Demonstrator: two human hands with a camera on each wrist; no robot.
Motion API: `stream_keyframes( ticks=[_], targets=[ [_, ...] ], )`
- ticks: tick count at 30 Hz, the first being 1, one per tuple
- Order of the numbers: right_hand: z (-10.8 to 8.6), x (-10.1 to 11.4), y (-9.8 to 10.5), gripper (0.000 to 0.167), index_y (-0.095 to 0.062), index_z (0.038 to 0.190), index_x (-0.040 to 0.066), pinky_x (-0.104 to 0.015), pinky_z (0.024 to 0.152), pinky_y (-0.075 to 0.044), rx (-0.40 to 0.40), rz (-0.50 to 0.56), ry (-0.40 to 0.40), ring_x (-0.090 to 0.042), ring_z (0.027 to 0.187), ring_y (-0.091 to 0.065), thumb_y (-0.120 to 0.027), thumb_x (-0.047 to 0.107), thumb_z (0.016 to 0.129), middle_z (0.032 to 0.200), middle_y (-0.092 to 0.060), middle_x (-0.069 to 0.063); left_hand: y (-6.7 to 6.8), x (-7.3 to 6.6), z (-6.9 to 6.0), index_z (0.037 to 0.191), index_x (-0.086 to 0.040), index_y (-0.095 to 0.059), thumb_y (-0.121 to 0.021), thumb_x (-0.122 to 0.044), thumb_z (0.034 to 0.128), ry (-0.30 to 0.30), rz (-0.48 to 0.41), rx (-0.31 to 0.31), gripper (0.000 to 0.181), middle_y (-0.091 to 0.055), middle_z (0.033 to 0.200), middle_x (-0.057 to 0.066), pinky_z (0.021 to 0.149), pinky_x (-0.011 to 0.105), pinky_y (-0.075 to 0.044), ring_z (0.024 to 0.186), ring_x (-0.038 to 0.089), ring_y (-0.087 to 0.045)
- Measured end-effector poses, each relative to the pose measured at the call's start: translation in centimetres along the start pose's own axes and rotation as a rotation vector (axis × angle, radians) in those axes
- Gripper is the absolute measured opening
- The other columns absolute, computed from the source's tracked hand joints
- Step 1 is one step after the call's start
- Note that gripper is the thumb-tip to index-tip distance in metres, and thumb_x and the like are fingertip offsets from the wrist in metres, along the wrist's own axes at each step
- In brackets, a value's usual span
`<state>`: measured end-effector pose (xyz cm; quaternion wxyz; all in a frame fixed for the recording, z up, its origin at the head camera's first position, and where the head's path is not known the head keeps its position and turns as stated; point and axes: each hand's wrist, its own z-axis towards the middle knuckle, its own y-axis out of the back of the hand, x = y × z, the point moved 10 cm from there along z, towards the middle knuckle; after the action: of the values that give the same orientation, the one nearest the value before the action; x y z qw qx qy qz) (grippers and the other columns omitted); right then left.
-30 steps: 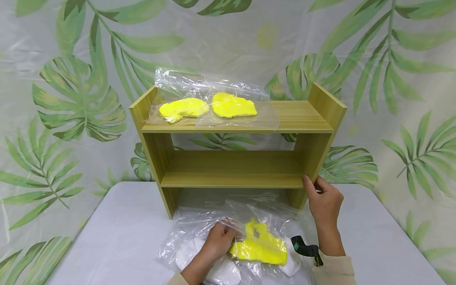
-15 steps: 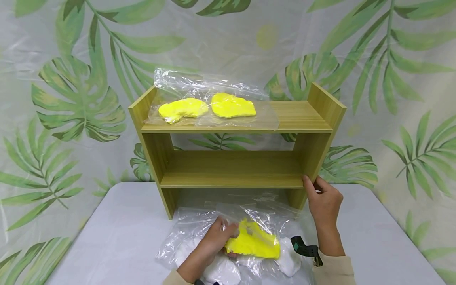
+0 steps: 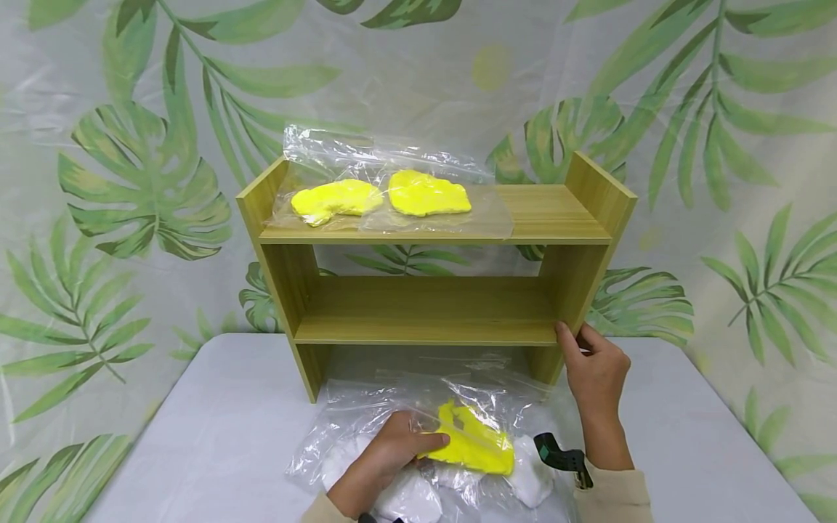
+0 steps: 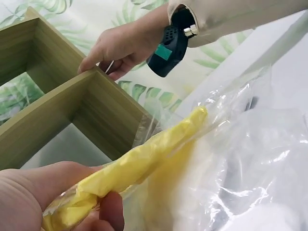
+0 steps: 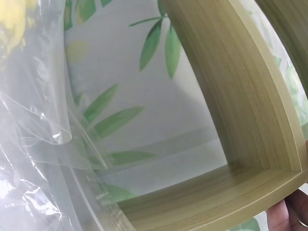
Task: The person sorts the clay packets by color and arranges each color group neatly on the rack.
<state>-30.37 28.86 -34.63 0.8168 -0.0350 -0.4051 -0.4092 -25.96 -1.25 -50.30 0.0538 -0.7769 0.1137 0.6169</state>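
Table (image 3: 196,436): bagged white lumps (image 3: 410,500); left fingers (image 3: 431,442) pinch bagged yellow slab (image 3: 480,449), right fingers (image 3: 568,344) shelf (image 3: 431,309).

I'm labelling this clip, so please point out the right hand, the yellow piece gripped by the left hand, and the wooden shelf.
Right hand (image 3: 596,369): head view, back of the hand.
Yellow piece (image 3: 472,446): head view, its broad lower part.
Wooden shelf (image 3: 431,309): head view, bare lower board.
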Motion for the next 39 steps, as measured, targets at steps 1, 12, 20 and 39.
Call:
stream_keyframes(
  ticks=[1, 12, 20, 39],
  targets=[
    [0.0, 0.0, 0.0, 0.02, -0.077, 0.086, 0.004, -0.004, 0.055, -0.039, 0.0, -0.001, 0.001, 0.022, 0.062, -0.048, -0.072, 0.023, 0.087, 0.072, -0.071, -0.013, -0.1, 0.0, 0.1, 0.116, 0.009, -0.055, -0.075, -0.01, 0.0804, 0.002, -0.018, 0.017, 0.045, -0.057, 0.102, 0.014, 0.054, 0.024, -0.046, 0.057, 0.013, -0.049],
    [-0.1, 0.1, 0.0, 0.021, -0.077, 0.088, 0.004, -0.004, 0.055, -0.04, 0.006, 0.001, -0.007, 0.02, 0.063, -0.048, -0.071, 0.024, 0.088, 0.075, -0.072, -0.013, -1.6, 0.6, 0.3, 0.094, 0.013, -0.067, -0.062, -0.003, 0.0849, 0.0, -0.139, 0.15, 0.019, -0.069, 0.082, 0.008, 0.065, 0.03, -0.056, 0.072, 0.015, -0.066],
    [0.0, 0.1, 0.0, 0.021, -0.077, 0.088, 0.003, -0.003, 0.056, -0.039, 0.005, 0.0, 0.002, 0.021, 0.063, -0.048, -0.071, 0.023, 0.088, 0.075, -0.072, -0.014, -1.7, 0.7, -0.1, 0.114, 0.013, -0.058, -0.059, 0.001, 0.0885, 0.033, -0.2, 0.181, 0.028, -0.069, 0.094, 0.017, 0.067, 0.036, -0.058, 0.079, 0.026, -0.069],
    [-0.1, -0.1, -0.1, 0.022, -0.077, 0.091, 0.004, -0.004, 0.055, -0.04, 0.016, -0.008, -0.021, 0.02, 0.063, -0.048, -0.071, 0.025, 0.088, 0.076, -0.072, -0.013, 0.3, -3.2, -1.8, 0.151, -0.001, -0.02, -0.063, 0.001, 0.0869, -0.04, -0.289, 0.207, 0.077, -0.055, 0.093, 0.01, 0.067, 0.031, -0.056, 0.069, 0.019, -0.064]
  ],
)
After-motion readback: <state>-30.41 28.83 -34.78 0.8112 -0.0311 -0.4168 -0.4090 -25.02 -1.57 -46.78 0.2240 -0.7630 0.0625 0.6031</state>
